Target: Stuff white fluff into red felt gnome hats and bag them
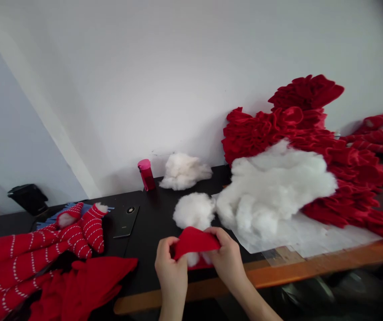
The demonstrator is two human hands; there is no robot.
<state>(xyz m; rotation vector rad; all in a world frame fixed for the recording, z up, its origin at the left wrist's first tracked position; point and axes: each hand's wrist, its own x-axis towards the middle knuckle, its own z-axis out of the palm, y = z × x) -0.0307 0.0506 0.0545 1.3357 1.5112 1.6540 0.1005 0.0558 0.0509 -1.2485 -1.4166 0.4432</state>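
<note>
Between my two hands is a red fabric piece (pixel 196 240), with its opening toward me and a bit of white stuffing showing inside. My left hand (pixel 172 258) grips its left edge between thumb and fingers. On the right edge, my right hand (pixel 224 250) pinches the cloth in the same way. Just behind the cloth lies a round clump of white fiber stuffing (pixel 194 210). To the right, a much larger heap of stuffing (pixel 274 187) rests on a white sheet (pixel 311 236).
Red fabric pieces (pixel 355 174) are piled behind the stuffing. At left lie striped red stuffed pieces (pixel 17 254) and plain red ones (pixel 87 281). A phone (pixel 126 221), a pink-capped bottle (pixel 147 176) and another stuffing clump (pixel 184 171) stand farther back. The table has a wooden front edge (pixel 328 265).
</note>
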